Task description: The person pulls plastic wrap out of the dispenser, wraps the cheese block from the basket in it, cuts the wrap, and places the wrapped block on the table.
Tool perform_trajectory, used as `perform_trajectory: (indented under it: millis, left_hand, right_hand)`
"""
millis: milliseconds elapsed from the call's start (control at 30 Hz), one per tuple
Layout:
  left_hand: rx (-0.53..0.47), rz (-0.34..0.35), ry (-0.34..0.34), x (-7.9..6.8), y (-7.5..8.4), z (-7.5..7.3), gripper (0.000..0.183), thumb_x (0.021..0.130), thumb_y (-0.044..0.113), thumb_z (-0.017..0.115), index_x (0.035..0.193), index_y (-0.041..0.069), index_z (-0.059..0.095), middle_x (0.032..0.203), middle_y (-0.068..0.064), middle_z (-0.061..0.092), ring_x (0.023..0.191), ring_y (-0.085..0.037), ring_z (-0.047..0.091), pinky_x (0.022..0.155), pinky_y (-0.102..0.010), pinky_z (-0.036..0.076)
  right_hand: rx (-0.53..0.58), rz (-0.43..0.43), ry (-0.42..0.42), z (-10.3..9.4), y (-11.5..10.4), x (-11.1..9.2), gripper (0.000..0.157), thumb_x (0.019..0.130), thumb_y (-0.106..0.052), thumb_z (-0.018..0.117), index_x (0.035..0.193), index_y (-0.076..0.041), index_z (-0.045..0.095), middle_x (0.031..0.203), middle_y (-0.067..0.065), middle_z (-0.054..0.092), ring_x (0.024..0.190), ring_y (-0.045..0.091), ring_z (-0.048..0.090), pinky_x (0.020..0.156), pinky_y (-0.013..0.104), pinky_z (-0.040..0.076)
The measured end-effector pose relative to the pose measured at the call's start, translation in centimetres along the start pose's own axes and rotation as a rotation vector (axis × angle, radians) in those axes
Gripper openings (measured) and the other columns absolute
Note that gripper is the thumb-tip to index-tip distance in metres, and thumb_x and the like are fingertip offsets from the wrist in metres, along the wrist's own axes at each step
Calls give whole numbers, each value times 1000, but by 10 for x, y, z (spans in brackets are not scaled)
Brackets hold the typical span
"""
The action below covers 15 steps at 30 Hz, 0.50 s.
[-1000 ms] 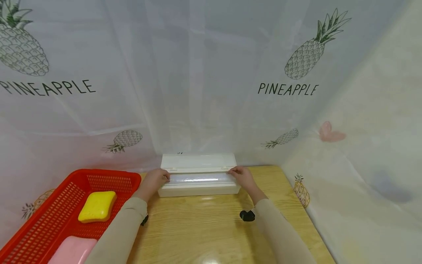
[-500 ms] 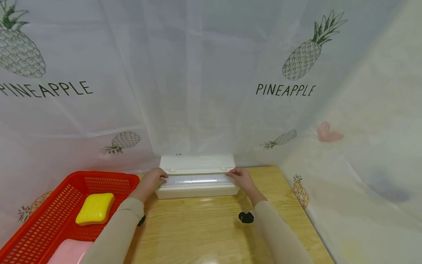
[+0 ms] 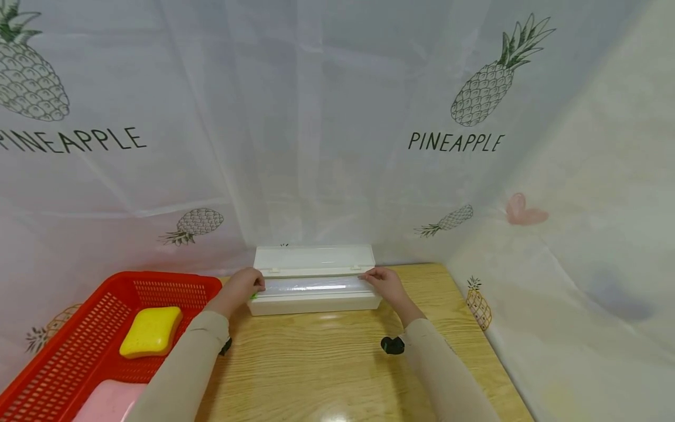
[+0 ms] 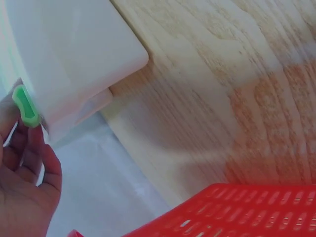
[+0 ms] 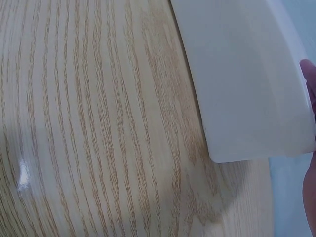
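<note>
Lying between hands [image 3: 242,287] [image 3: 388,285]: clear roll [image 3: 316,285] in white box [image 3: 315,306].

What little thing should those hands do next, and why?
Perhaps gently draw out some film: the lid stands open, the roll lies exposed, and the left hand and right hand are at its ends, though their grip is unclear.

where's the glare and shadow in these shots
Head view: bright streak along the cling film roll, glare spot low on the wooden table; left wrist view: soft shadow beside the white box; right wrist view: shadow below the box's corner, small glare patch far left.
</note>
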<state>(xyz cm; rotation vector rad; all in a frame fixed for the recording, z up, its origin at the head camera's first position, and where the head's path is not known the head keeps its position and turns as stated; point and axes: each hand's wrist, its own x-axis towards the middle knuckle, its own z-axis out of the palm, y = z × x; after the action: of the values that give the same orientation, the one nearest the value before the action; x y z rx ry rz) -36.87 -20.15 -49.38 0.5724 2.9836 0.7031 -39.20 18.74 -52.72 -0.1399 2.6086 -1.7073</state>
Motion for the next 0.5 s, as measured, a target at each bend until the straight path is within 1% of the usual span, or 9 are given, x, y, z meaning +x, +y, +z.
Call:
perform_trajectory:
  millis: [67, 167, 267, 400, 467, 500]
  left_hand:
    - [-38, -6, -7, -2, -1, -1, 13, 88, 3, 70, 77, 5, 63, 79, -2, 56, 74, -17, 49, 70, -35, 47]
    - [-135, -50, -25, -4, -2, -4, 8, 92, 3, 65, 84, 4, 63, 85, -4, 58, 76, -19, 49, 71, -35, 46]
    - [-207, -91, -31, -2, -4, -7, 7, 96, 4, 60, 89, 3, 62, 86, -7, 59, 76, -20, 49, 69, -35, 45]
    - [-312, -123, 6, 3, -4, -10, 6, 99, 2, 53, 95, 1, 58, 90, -9, 63, 78, -20, 56, 68, -33, 47]
    - [-346, -138, 35, 3, -3, -12, 5, 99, 3, 55, 96, 1, 58, 88, -9, 64, 79, -20, 59, 68, -33, 48]
    - [-348, -132, 49, 3, -3, -12, 4, 98, 3, 57, 96, 0, 59, 89, -10, 65, 79, -21, 59, 68, -33, 49]
  right_hand:
    - [3, 7, -3, 0, 0, 0, 12, 95, -12, 64, 96, -6, 74, 106, 4, 70, 106, 23, 59, 86, 37, 48]
    - [4, 11, -3, 0, 0, 0, 12, 95, -12, 64, 97, -6, 74, 106, 4, 69, 104, 22, 59, 83, 35, 47]
    - [11, 15, -2, 0, 0, 0, 12, 95, -12, 64, 98, -5, 74, 107, 5, 69, 105, 23, 59, 86, 36, 47]
    - [25, 19, -1, 0, 1, 0, 12, 95, -12, 64, 99, -4, 73, 107, 6, 69, 110, 25, 58, 93, 42, 47]
    - [33, 21, -2, 0, 1, 0, 13, 95, -12, 64, 99, -4, 73, 107, 6, 69, 111, 26, 58, 95, 43, 46]
    - [31, 17, -1, 0, 1, -1, 13, 95, -12, 64, 98, -3, 73, 107, 6, 69, 111, 27, 58, 95, 44, 46]
